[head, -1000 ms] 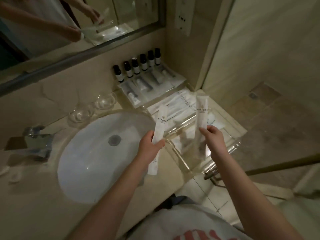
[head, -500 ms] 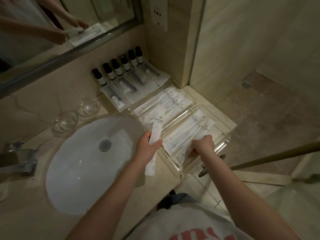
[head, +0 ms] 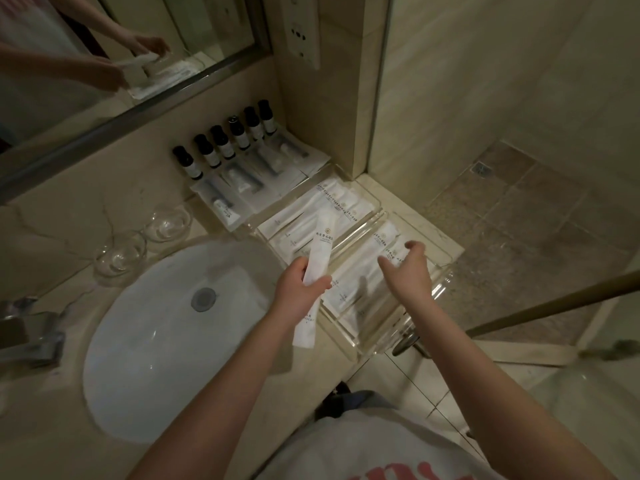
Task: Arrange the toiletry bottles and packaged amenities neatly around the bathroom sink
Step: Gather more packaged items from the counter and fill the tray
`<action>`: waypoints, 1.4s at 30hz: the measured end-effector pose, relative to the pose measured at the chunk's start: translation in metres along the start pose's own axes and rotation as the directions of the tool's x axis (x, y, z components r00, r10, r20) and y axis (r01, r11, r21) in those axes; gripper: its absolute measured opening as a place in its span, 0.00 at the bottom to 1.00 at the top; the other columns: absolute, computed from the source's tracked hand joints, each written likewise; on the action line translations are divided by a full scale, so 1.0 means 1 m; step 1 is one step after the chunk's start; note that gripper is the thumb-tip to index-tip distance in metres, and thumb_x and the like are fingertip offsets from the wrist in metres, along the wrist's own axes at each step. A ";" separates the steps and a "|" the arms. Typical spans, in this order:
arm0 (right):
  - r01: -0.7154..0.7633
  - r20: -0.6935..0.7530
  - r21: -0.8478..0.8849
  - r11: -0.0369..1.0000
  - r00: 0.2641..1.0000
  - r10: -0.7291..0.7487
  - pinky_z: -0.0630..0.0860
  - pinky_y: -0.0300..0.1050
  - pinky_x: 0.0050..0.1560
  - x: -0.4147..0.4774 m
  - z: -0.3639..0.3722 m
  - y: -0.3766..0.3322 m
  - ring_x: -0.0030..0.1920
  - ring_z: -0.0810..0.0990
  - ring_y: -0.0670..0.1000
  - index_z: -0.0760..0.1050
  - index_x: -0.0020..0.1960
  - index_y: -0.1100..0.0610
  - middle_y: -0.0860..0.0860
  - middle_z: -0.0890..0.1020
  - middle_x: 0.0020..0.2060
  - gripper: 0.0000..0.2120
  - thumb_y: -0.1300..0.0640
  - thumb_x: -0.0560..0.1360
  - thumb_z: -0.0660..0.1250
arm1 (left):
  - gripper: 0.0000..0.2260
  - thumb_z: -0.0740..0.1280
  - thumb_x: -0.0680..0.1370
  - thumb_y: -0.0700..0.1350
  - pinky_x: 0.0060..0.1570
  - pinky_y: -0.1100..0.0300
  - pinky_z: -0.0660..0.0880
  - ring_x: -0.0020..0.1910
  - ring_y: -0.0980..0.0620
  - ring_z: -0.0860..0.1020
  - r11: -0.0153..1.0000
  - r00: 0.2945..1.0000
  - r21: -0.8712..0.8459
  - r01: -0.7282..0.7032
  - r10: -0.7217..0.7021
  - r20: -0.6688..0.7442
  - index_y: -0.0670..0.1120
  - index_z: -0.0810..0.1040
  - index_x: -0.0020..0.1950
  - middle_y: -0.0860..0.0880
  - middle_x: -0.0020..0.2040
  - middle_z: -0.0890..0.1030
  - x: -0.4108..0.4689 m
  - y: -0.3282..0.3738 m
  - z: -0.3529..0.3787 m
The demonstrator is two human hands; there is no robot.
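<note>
We found the sink (head: pixel 145 341) set into the counter (head: pixel 52 216), with the faucet (head: pixel 31 337) at its left. Two glasses (head: pixel 142 240) stood behind the sink, near the wall. Right of them, a row of bottles (head: pixel 225 143) lined the wall below the mirror (head: pixel 104 57), with flat packets (head: pixel 249 181) lying just before it. Nearer, right of the sink, two trays (head: pixel 440 289) sat side by side, holding sachets (head: pixel 346 206).

Sachet (head: pixel 320 252) white w/ dark print; bottles (head: pixel 225 143) black caps, white labels; sink (head: pixel 149 341) white; bench (head: pixel 62 216) beige marble, veined; floor (head: pixel 519 216) brown tile.
</note>
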State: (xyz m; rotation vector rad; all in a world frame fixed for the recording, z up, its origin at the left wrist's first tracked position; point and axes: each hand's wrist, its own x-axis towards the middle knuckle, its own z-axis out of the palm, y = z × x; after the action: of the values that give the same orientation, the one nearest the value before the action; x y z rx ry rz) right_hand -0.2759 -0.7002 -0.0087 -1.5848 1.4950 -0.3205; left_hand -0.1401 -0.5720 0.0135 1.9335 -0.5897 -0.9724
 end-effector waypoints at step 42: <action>0.691 0.563 -0.661 0.292 0.715 -0.415 0.70 0.54 0.61 0.050 -0.051 0.049 0.67 0.68 0.56 0.71 0.58 0.50 0.52 0.72 0.60 0.13 0.47 0.76 0.58 | 0.26 0.56 0.80 0.55 0.74 0.46 0.45 0.77 0.48 0.41 0.436 0.894 0.790 -0.431 0.088 0.439 0.56 0.51 0.76 0.49 0.79 0.44 0.006 -0.052 0.075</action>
State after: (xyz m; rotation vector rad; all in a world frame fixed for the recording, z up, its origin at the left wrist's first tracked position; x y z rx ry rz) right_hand -0.3329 -0.7598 -0.0353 -2.8409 0.7493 0.3645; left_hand -0.1962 -0.5865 -0.0577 2.4136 -1.8666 -0.8459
